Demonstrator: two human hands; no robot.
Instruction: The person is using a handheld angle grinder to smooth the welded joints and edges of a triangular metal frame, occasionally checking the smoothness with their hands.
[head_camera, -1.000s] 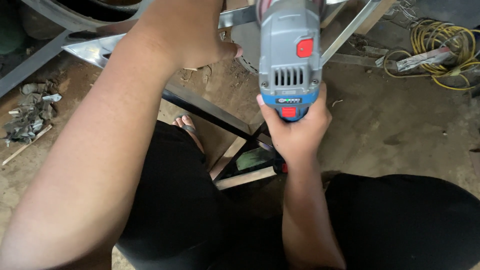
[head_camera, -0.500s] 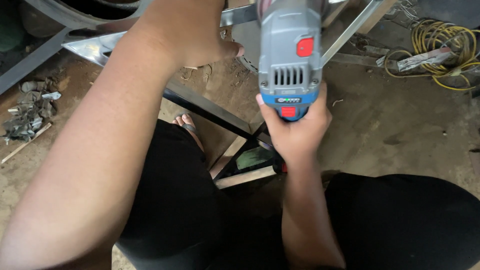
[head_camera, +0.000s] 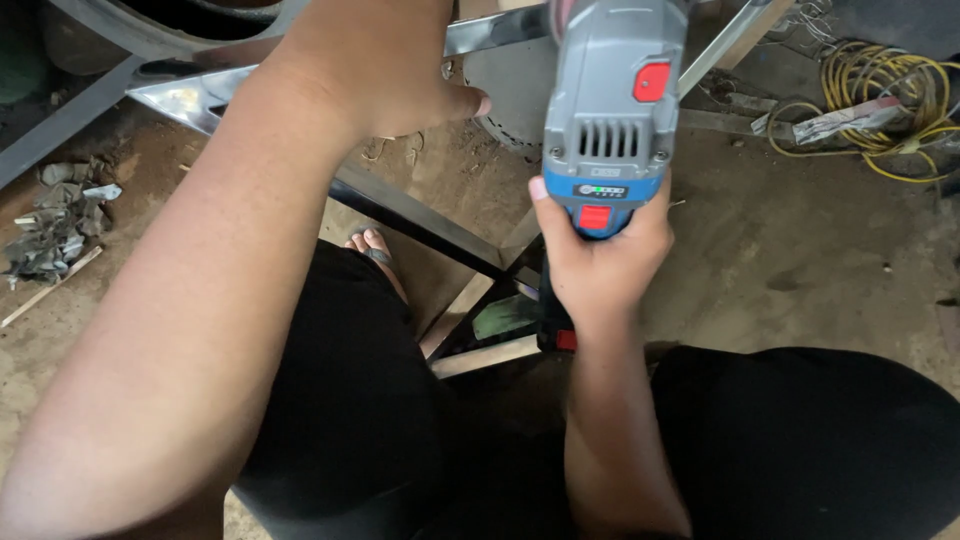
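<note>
My right hand grips the rear of a grey and blue power tool with red buttons, held upright at the top centre; its working end is cut off by the frame's top edge. My left hand reaches forward at the upper left, thumb pointing right, resting at a shiny metal bar. What its fingers hold is hidden by the back of the hand. A round grey disc lies behind the tool, partly covered.
A dark metal frame runs diagonally under my arms, with wooden slats below. My legs in black and a sandalled foot are on the dirt floor. Yellow coiled cable lies top right; crumpled scraps at left.
</note>
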